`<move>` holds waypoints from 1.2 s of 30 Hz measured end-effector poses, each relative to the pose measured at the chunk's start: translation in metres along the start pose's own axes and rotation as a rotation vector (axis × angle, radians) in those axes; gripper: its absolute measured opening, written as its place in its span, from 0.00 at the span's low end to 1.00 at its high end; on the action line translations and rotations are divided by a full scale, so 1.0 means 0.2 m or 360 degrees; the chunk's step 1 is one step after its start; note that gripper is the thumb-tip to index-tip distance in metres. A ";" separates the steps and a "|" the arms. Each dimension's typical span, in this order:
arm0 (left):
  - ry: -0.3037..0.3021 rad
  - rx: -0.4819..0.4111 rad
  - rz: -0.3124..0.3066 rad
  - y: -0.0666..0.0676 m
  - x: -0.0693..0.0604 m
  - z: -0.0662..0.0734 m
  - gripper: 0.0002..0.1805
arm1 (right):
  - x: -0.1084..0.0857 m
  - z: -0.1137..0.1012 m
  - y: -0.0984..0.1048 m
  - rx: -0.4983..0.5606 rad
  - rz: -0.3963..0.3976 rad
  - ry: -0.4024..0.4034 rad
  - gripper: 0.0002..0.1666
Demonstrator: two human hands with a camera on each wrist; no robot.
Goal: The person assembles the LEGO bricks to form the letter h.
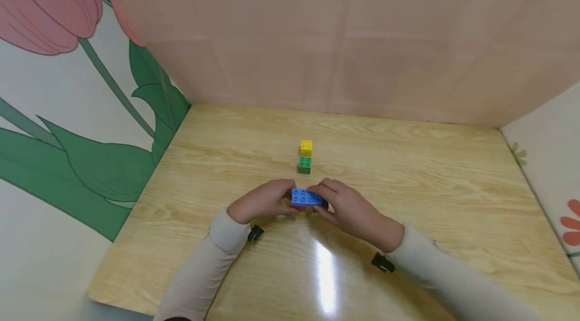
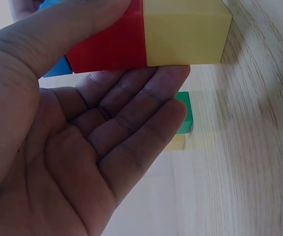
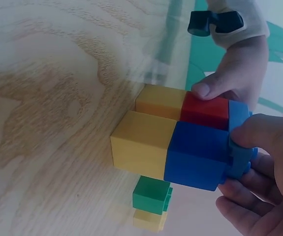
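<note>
Long blue brick (image 1: 301,197) lies near mid-desk (image 1: 408,170), about halfway between left and right edges. Studs up; long axis left to right, near-parallel to the far edge. Beneath: red brick (image 2: 114,49) on left yellow brick (image 2: 188,39), dark-blue brick (image 3: 198,155) on right yellow brick (image 3: 141,145). My left grip (image 1: 260,204) clamps the red brick; my right grip (image 1: 352,209) pinches the long brick's right end. Judgement: keep columns aligned, press evenly. Full seating: cannot tell.

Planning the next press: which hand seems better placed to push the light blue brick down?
Probably the right hand: it pinches the light blue brick, while the left hand has its thumb against the red brick below.
</note>
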State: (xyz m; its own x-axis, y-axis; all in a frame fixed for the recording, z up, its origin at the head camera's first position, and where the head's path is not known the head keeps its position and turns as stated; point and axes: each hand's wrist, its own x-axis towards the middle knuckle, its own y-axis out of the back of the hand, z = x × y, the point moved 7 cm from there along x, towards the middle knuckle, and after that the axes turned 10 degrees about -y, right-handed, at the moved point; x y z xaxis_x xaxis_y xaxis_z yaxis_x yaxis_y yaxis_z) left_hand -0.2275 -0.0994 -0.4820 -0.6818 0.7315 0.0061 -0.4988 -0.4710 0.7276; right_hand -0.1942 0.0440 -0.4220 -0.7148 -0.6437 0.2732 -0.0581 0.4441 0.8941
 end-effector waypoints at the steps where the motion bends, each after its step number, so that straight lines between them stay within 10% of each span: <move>1: -0.0008 -0.0003 -0.0001 0.00 0.00 0.00 0.14 | 0.00 0.00 0.00 -0.0003 -0.0001 -0.0003 0.24; 36: 0.0027 -0.0011 0.0003 0.01 0.01 -0.02 0.15 | 0.03 0.01 -0.01 0.0017 -0.0061 0.0000 0.23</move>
State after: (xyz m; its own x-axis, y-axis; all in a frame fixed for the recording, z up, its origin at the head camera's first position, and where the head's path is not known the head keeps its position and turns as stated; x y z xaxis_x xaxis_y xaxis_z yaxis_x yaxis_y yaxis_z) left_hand -0.2315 -0.1014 -0.4845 -0.6917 0.7222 -0.0040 -0.5012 -0.4760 0.7226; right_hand -0.2007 0.0407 -0.4231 -0.7118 -0.6605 0.2389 -0.0928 0.4256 0.9002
